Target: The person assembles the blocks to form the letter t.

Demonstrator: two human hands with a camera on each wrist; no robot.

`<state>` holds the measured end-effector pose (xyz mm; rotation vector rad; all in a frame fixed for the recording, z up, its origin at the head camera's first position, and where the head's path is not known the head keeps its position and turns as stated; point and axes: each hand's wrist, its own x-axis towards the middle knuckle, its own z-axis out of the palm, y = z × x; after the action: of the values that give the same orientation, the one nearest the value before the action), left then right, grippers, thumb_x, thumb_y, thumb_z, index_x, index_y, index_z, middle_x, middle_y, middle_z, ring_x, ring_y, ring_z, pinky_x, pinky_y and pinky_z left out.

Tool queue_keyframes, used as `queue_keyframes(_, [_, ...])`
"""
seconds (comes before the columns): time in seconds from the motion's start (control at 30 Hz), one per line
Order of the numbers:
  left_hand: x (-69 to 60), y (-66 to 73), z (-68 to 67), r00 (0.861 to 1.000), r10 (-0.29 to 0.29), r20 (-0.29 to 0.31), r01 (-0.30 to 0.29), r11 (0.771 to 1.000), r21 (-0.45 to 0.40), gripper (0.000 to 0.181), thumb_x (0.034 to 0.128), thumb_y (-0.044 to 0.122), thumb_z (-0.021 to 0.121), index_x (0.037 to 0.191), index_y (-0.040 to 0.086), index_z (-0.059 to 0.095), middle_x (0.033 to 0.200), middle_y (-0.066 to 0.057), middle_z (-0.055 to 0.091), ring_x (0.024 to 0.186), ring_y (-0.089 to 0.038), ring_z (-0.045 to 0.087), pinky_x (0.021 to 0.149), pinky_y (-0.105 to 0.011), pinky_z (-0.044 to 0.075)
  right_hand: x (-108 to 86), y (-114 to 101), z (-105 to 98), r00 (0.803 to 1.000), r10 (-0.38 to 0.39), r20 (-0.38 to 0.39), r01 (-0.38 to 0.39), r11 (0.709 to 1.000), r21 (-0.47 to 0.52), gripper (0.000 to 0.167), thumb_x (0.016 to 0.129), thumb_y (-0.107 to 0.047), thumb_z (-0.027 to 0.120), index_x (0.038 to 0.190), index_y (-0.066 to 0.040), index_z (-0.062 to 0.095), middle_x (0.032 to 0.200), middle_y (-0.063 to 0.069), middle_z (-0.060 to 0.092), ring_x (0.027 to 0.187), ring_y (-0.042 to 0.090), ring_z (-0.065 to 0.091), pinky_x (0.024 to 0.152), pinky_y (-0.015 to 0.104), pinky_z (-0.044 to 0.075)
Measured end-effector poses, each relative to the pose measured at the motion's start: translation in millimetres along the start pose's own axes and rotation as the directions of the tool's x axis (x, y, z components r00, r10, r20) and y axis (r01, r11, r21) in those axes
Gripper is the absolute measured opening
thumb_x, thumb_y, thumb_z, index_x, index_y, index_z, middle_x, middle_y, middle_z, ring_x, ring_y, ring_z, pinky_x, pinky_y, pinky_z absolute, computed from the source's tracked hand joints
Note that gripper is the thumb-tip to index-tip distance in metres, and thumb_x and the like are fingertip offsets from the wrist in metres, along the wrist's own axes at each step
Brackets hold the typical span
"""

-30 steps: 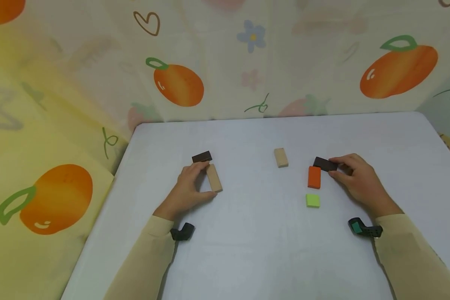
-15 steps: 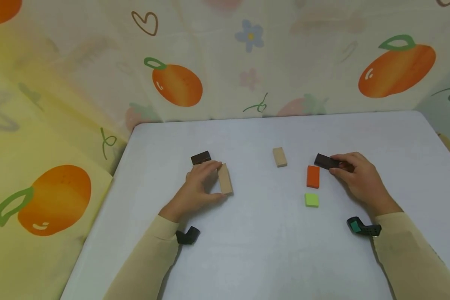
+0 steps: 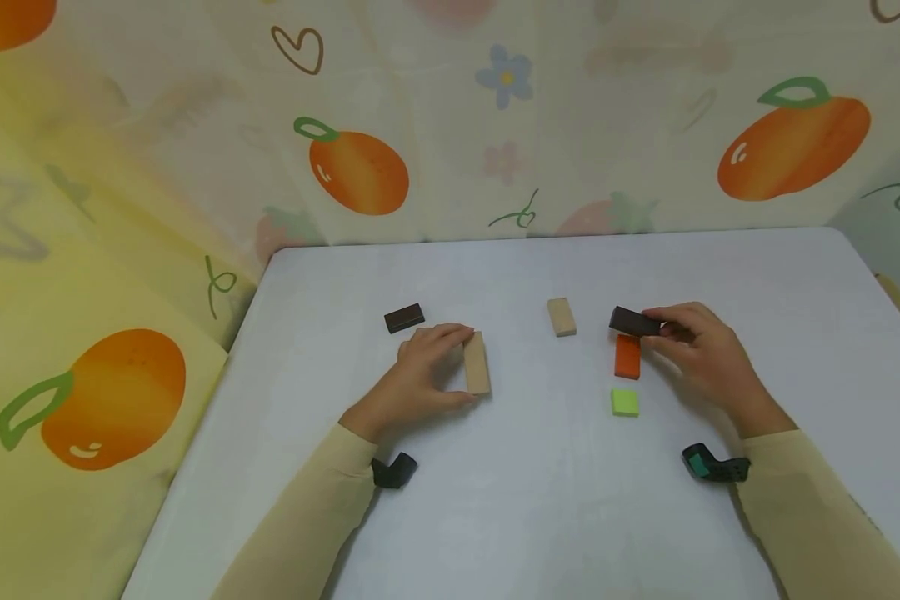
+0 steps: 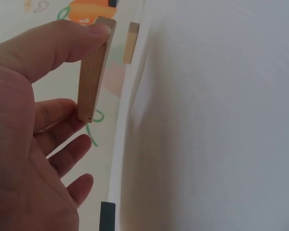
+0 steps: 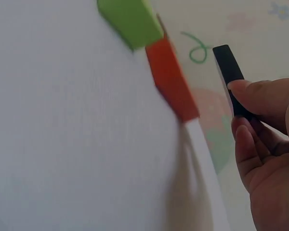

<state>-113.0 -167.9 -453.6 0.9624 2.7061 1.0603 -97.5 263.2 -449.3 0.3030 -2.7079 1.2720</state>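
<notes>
My left hand (image 3: 423, 375) pinches a plain wooden block (image 3: 476, 364) by its ends, thumb at the near end and fingertips at the far one. In the left wrist view the same wooden block (image 4: 90, 79) appears raised off the table. My right hand (image 3: 708, 354) holds a dark block (image 3: 634, 322) between thumb and fingers, just beyond the far end of an orange block (image 3: 627, 357). The right wrist view shows this dark block (image 5: 229, 67) off the table, apart from the orange block (image 5: 171, 79). A light green block (image 3: 625, 402) lies nearer me.
Another dark block (image 3: 404, 317) lies at the left, beyond my left hand. A second plain wooden block (image 3: 562, 317) rests between the two hands, farther back. The white table (image 3: 510, 500) ends at a patterned cloth (image 3: 450, 117) behind.
My left hand has carried the wooden block to the right, away from the dark block at the left. My right hand has moved its dark block slightly, lately leftward toward the orange block's far end.
</notes>
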Motion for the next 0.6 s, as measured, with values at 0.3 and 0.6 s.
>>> queue_keyframes(0.3, [15.7, 6.6, 11.9, 0.998, 0.028, 0.063, -0.027, 0.999, -0.024, 0.089, 0.0854, 0.027, 0.096, 0.162, 0.009, 0.053, 0.161, -0.001, 0.051, 0.143, -0.024, 0.041, 0.108, -0.053, 0.03, 7.6, -33.2, 25.6, 0.996, -0.045, 0.077, 0.037, 0.994, 0.101, 0.031, 0.101, -0.003, 0.079, 0.131, 0.001, 0.074, 0.121, 0.012, 0.064, 0.103, 0.022, 0.058, 0.087, 0.009, 0.045])
queue_keyframes(0.6, [24.6, 9.6, 27.5, 0.99, 0.006, 0.139, -0.003, 1.0, -0.022, 0.089, 0.0876, 0.029, 0.092, 0.164, 0.011, 0.05, 0.164, -0.001, 0.048, 0.148, -0.024, 0.04, 0.112, -0.052, 0.03, 21.3, -57.5, 69.6, 0.985, -0.055, 0.163, 0.012, 0.967, 0.255, 0.032, 0.101, -0.002, 0.079, 0.132, 0.003, 0.074, 0.122, 0.015, 0.066, 0.107, 0.028, 0.062, 0.091, 0.019, 0.052])
